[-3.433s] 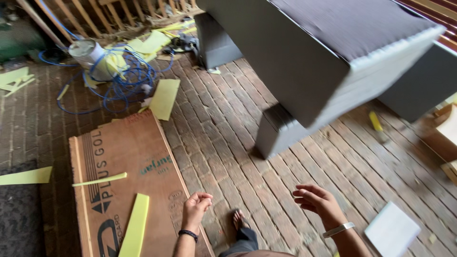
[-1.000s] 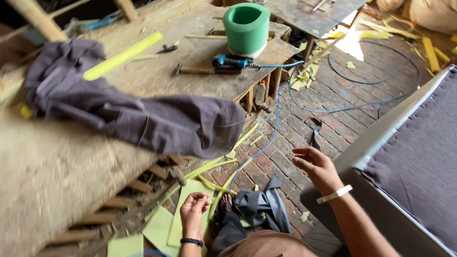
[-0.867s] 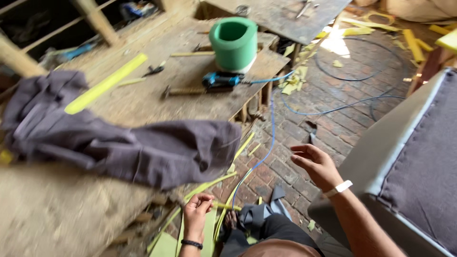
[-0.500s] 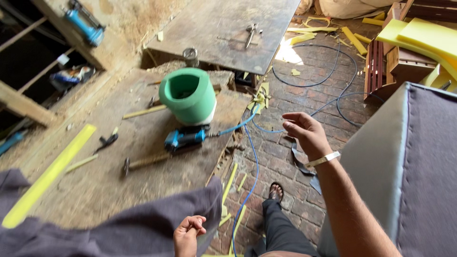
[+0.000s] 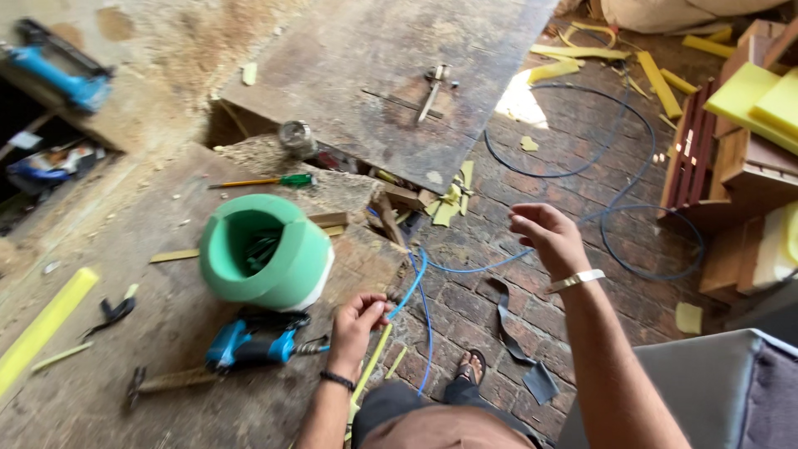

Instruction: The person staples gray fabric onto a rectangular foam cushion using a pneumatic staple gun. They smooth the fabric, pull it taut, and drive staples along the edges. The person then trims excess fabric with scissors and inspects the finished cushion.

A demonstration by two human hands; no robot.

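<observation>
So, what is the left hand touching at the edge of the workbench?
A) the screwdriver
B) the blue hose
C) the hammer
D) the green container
B: the left hand pinches the blue hose where it leaves the blue tool; the green container stands apart.

On the table point(image 5: 125, 416) a bucket point(image 5: 266, 254) stands behind a power tool point(image 5: 249, 342), with a hammer point(image 5: 166, 382) left of the tool. A hose point(image 5: 582, 166) loops across the floor point(image 5: 565, 125) to the right.
</observation>
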